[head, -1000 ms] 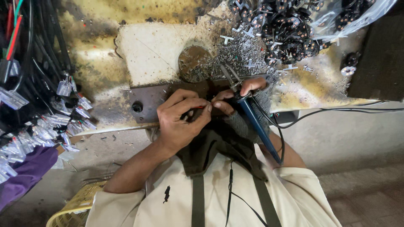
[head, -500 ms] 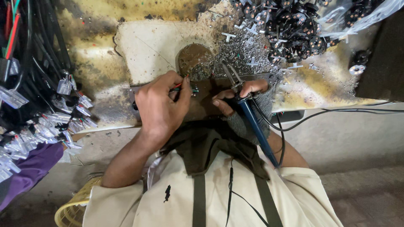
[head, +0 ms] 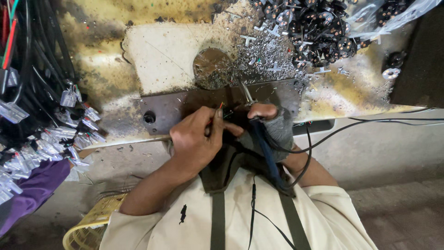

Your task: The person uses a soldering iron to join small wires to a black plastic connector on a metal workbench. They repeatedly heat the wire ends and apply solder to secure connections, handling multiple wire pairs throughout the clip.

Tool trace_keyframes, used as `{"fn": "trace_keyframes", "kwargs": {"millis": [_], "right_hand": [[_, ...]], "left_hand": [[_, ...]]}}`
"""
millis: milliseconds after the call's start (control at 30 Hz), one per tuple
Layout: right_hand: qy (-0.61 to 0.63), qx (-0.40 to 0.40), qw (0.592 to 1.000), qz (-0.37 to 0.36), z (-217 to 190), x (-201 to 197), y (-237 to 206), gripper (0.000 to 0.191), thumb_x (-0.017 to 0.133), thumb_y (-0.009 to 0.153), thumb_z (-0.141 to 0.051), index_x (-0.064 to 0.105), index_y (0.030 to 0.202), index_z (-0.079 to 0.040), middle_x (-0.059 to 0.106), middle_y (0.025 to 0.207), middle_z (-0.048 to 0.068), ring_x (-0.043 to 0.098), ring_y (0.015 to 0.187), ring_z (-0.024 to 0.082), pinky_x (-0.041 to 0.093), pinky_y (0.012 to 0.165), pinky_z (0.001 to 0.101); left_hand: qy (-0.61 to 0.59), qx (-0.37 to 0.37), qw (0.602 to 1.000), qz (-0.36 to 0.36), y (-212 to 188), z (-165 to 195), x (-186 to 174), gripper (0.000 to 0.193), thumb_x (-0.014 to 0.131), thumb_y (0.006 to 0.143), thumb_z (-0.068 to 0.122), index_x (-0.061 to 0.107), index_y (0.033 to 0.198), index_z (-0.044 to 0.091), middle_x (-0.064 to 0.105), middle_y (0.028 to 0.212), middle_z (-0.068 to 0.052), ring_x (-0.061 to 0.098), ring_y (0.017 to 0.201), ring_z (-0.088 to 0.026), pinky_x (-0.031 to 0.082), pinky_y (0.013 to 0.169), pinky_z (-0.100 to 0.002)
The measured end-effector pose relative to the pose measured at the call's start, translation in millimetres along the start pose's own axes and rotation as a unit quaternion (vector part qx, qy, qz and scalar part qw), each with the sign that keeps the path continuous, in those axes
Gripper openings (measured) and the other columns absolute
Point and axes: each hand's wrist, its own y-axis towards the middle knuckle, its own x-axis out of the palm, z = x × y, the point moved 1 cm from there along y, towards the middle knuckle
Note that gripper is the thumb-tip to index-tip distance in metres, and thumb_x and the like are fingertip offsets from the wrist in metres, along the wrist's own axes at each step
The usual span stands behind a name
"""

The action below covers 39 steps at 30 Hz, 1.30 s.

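1. Soldering iron (head: 264, 148): blue-handled, gripped in my right hand (head: 273, 126), its metal tip (head: 245, 92) slanting up over the dark metal plate (head: 185, 104) at the front of the bench. Its black cord (head: 370, 124) trails off to my right along the bench edge.
2. Workbench (head: 115, 51): yellowed, stained and scorched, with a pale square patch (head: 162, 60) and a round dark spot (head: 212, 67) at its centre. Metal shavings (head: 263, 55) litter the area just beyond the plate.
3. Edges: bundles of black cables with clear plastic connectors (head: 69, 97) crowd my left side; a heap of small black parts (head: 314, 28) fills the far right corner, partly under a clear plastic bag (head: 397, 16). Open bench remains only around the pale patch.
4. Yellow basket (head: 90, 227): below the bench by my left elbow.
5. Left hand (head: 196, 139): fingers narrowed to a pinch on thin wires (head: 221, 107), red showing at the ends, held over the plate just beside the iron's tip.
6. Right hand: wrapped in a grey fingerless glove, closed around the iron's handle.
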Motion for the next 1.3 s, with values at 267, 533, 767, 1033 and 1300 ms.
{"fn": "trace_keyframes", "kwargs": {"millis": [267, 533, 767, 1033, 1300], "right_hand": [[0.23, 0.06, 0.969, -0.063, -24.0, 12.0, 3.4, 0.021, 0.049, 0.102, -0.013, 0.06, 0.102, 0.004, 0.06, 0.09, 0.013, 0.057, 0.088, 0.023, 0.048, 0.087, 0.035], [-0.199, -0.197, 0.954, -0.104, -28.8, -13.6, 16.2, 0.019, 0.073, 0.093, 0.0, 0.054, 0.095, -0.002, 0.061, 0.087, 0.015, 0.066, 0.121, 0.033, 0.058, 0.092, 0.0384], [-0.117, -0.109, 0.981, -0.111, -25.8, -11.7, 9.8, 0.014, 0.066, 0.099, 0.0, 0.052, 0.097, 0.0, 0.066, 0.085, 0.018, 0.066, 0.075, 0.024, 0.057, 0.071, 0.034], [0.061, 0.02, 0.993, -0.104, -40.3, 6.3, 19.5, 0.042, 0.046, 0.107, -0.017, 0.059, 0.129, 0.017, 0.063, 0.083, 0.019, 0.06, 0.076, 0.024, 0.05, 0.074, 0.0349], [-0.425, -0.379, 0.816, 0.104, -57.6, 31.9, -16.1, 0.043, 0.076, 0.086, 0.005, 0.049, 0.12, 0.001, 0.065, 0.096, 0.012, 0.063, 0.079, 0.017, 0.049, 0.074, 0.0303]], "left_hand": [[0.056, 0.116, 0.991, 0.035, -13.9, 0.0, 5.3, 0.012, 0.073, 0.098, 0.01, 0.076, 0.106, 0.0, 0.066, 0.077, -0.007, 0.061, 0.059, -0.023, 0.048, 0.054, -0.035], [-0.137, -0.105, 0.967, -0.188, 14.8, 16.1, -22.9, 0.009, 0.072, 0.094, 0.016, 0.08, 0.095, 0.012, 0.07, 0.077, -0.005, 0.061, 0.055, -0.018, 0.044, 0.051, -0.033], [-0.058, 0.023, 0.982, -0.18, 22.6, 9.2, -25.2, 0.005, 0.073, 0.093, 0.013, 0.072, 0.095, 0.009, 0.064, 0.086, -0.008, 0.066, 0.074, -0.03, 0.051, 0.064, -0.04], [0.0, 0.008, 0.992, -0.129, 20.2, 9.9, -16.2, 0.007, 0.071, 0.091, 0.009, 0.068, 0.095, 0.004, 0.06, 0.09, -0.011, 0.066, 0.08, -0.033, 0.051, 0.068, -0.044], [0.021, -0.012, 0.993, -0.114, 20.8, 7.9, -7.7, 0.013, 0.075, 0.086, 0.015, 0.067, 0.087, 0.004, 0.059, 0.086, -0.012, 0.064, 0.08, -0.034, 0.051, 0.068, -0.046]]}}
